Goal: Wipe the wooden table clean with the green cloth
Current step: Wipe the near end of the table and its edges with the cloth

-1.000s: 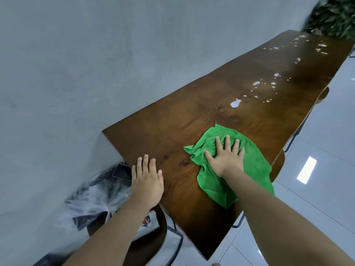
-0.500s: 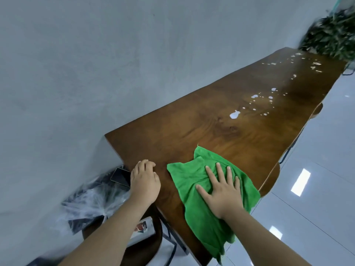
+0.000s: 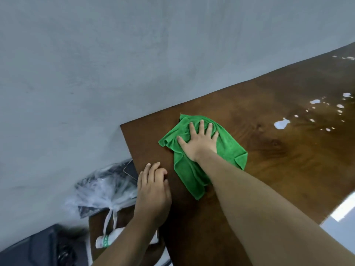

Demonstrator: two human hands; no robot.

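A green cloth (image 3: 194,170), soft and nubby like microfibre, lies crumpled in loose folds on a table (image 3: 278,162) of dark brown wood with a glossy, swirling grain. The cloth sits near the table's corner, toward the wall side, one tail trailing back toward the person. Since half a second ago it has slid away from the near edge, where part of it hung over, and now lies wholly on the top.

The right hand (image 3: 199,142) presses flat on the cloth, palm down, fingers spread wide, gripping nothing. The left hand (image 3: 153,191) rests on bare wood at the table's end edge, just beside the cloth but not touching it, fingers loosely curled and close together, holding nothing; it sits much where it was before.

Farther along the table, well apart from the cloth, white spills (image 3: 281,123) lie in one larger blob and many small drops.

A smooth grey wall (image 3: 115,64) runs beside the table. Below the table's end sits a crinkled clear plastic bag (image 3: 103,191) with dark contents, on a brown rounded seat (image 3: 99,221).
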